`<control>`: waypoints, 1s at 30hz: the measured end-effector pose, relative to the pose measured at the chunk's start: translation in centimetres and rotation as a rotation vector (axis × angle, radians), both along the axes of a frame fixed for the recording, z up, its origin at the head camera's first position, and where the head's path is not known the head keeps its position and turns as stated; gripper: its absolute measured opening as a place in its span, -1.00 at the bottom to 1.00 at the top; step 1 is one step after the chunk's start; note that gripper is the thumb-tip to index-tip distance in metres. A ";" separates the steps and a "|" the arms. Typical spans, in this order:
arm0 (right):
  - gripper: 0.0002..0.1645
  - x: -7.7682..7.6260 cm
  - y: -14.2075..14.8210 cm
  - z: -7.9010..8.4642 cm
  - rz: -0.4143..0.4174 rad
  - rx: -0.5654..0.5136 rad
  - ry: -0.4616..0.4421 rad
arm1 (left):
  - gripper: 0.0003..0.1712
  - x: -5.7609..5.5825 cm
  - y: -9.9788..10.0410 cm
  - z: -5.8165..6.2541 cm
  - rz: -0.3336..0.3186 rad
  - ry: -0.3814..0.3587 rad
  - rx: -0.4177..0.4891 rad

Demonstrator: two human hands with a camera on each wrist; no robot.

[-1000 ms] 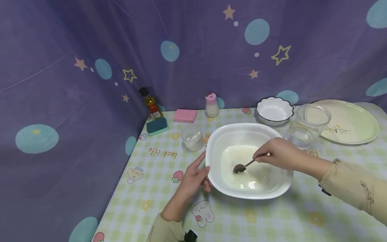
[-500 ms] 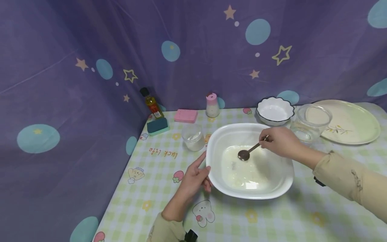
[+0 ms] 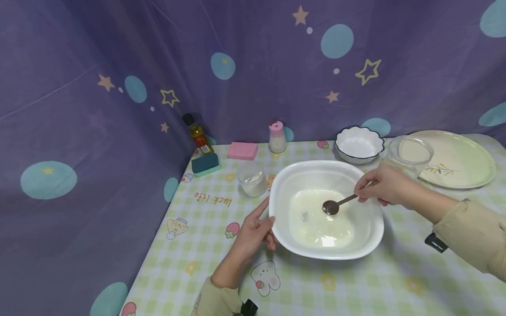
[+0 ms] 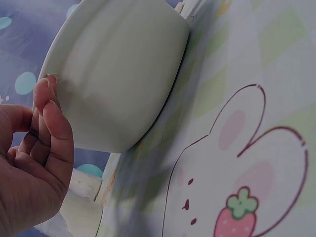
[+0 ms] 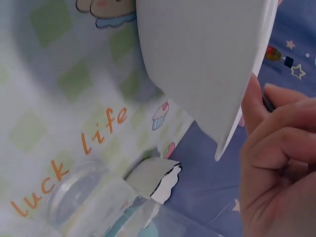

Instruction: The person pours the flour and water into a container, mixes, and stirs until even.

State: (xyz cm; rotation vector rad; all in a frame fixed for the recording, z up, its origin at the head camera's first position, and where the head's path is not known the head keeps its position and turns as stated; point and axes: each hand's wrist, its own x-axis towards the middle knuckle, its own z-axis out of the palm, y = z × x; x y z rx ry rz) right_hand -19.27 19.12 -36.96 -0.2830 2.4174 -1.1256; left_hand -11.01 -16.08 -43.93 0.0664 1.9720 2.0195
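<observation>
In the head view a white basin [image 3: 284, 184] stands mid-table with a pale, cloudy liquid [image 3: 316, 224] in its bottom. My right hand [image 3: 383, 186] pinches the handle of a dark brown spoon [image 3: 330, 207] over the basin's right side. Small white bits cling to the spoon's bowl. At the basin's left rim my left hand [image 3: 251, 230] holds on, thumb on the edge and fingers against the outer wall. The left wrist view shows that hand's curled fingers [image 4: 57, 126] at the rim. In the right wrist view, the basin's wall hides the spoon's bowl.
Behind the basin are a small jar of white powder [image 3: 253, 186], a pink-capped shaker [image 3: 277, 142], a pink sponge [image 3: 242, 151], a green sponge [image 3: 205, 166] and an oil bottle [image 3: 199, 138]. A scalloped bowl [image 3: 359, 145], glass jar [image 3: 409, 158] and oval plate [image 3: 470, 166] stand right.
My right hand has lifted the spoon from the liquid and moved it right, toward the basin's right rim. The left hand and basin have stayed in place.
</observation>
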 end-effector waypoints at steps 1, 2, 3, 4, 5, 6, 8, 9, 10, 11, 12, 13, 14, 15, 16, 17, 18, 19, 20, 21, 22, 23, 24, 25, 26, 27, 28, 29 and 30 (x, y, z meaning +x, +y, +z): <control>-0.80 0.2 0.0 0.0 0.005 -0.015 -0.029 | -0.35 0.0 0.0 0.0 -0.001 0.000 -0.006; -0.82 0.4 -0.1 0.0 0.013 -0.029 -0.050 | -0.35 -0.1 -0.1 0.0 -0.001 -0.001 -0.012; -0.83 0.6 -0.2 0.0 0.022 -0.041 -0.067 | -0.35 -0.1 -0.1 0.0 -0.003 0.000 -0.018; -0.85 0.8 -0.4 -0.1 0.031 -0.052 -0.079 | -0.35 -0.1 -0.1 0.0 -0.003 0.000 -0.022; -0.86 0.9 -0.6 -0.1 0.040 -0.060 -0.090 | -0.35 -0.2 -0.2 0.0 -0.004 0.002 -0.024; -0.87 1.0 -0.8 -0.1 0.043 -0.063 -0.101 | -0.35 -0.2 -0.2 0.0 -0.005 0.004 -0.025; -0.88 1.1 -1.4 -0.2 0.052 -0.058 -0.109 | -0.35 -0.2 -0.2 -0.1 -0.008 0.006 -0.024; -0.89 1.1 -1.7 -0.2 0.054 -0.052 -0.115 | -0.35 -0.2 -0.2 -0.1 -0.009 0.007 -0.023; -0.89 1.1 -2.0 -0.2 0.053 -0.043 -0.119 | -0.35 -0.2 -0.2 -0.2 -0.009 0.007 -0.021; -0.90 1.0 -2.4 -0.3 0.050 -0.029 -0.123 | -0.35 -0.2 -0.2 -0.2 -0.010 0.006 -0.019; -0.90 0.9 -2.7 -0.3 0.046 -0.019 -0.127 | -0.36 -0.2 -0.3 -0.3 -0.010 0.005 -0.016; -0.90 0.8 -3.0 -0.3 0.046 -0.011 -0.126 | -0.36 -0.2 -0.3 -0.3 -0.010 0.003 -0.013; -0.89 0.6 -3.4 -0.3 0.043 -0.002 -0.124 | -0.36 -0.2 -0.3 -0.4 -0.011 0.002 -0.011; -0.89 0.5 -3.7 -0.3 0.041 0.005 -0.116 | -0.36 -0.2 -0.3 -0.4 -0.012 0.003 -0.009; -0.89 0.3 -4.0 -0.4 0.040 0.016 -0.101 | -0.35 -0.2 -0.2 -0.4 -0.013 0.002 -0.006; -0.89 0.1 -4.2 -0.4 0.038 0.024 -0.083 | -0.35 -0.2 -0.2 -0.4 -0.013 0.001 -0.004; -0.88 -0.1 -4.4 -0.5 0.036 0.031 -0.062 | -0.35 -0.1 -0.2 -0.4 -0.013 0.001 -0.003; -0.88 -0.2 -4.5 -0.5 0.032 0.042 -0.035 | -0.35 -0.1 -0.1 -0.4 -0.014 0.002 -0.002; -0.87 -0.4 -4.5 -0.6 0.026 0.055 -0.009 | -0.35 -0.1 -0.1 -0.4 -0.014 0.004 0.001; -0.87 -0.5 -4.5 -0.6 0.019 0.068 0.022 | -0.36 -0.1 -0.1 -0.4 -0.014 0.005 0.002; -0.87 -0.6 -4.5 -0.6 0.011 0.080 0.056 | -0.36 -0.1 -0.1 -0.4 -0.013 0.005 0.004; -0.88 -0.7 -4.3 -0.6 0.003 0.088 0.085 | -0.36 -0.1 -0.1 -0.4 -0.014 0.006 0.005; -0.88 -0.7 -4.2 -0.6 -0.004 0.099 0.117 | -0.36 -0.1 0.0 -0.4 -0.013 0.007 0.006; -0.89 -0.7 -4.0 -0.5 -0.011 0.110 0.147 | -0.36 -0.1 -0.1 -0.4 -0.014 0.008 0.007; -0.90 -0.7 -3.8 -0.4 -0.014 0.123 0.177 | -0.37 -0.1 -0.1 -0.3 -0.013 0.008 0.007; -0.91 -0.6 -3.5 -0.3 -0.015 0.139 0.212 | -0.37 -0.1 -0.1 -0.3 -0.012 0.008 0.005; -0.93 -0.5 -3.2 -0.2 -0.010 0.156 0.247 | -0.36 -0.1 -0.1 -0.3 -0.012 0.008 0.004; -0.95 -0.4 -2.9 0.0 -0.002 0.175 0.284 | -0.36 -0.1 -0.1 -0.2 -0.010 0.008 0.002; -0.97 -0.3 -2.6 0.2 0.011 0.198 0.328 | -0.36 -0.1 -0.1 -0.2 -0.009 0.006 -0.001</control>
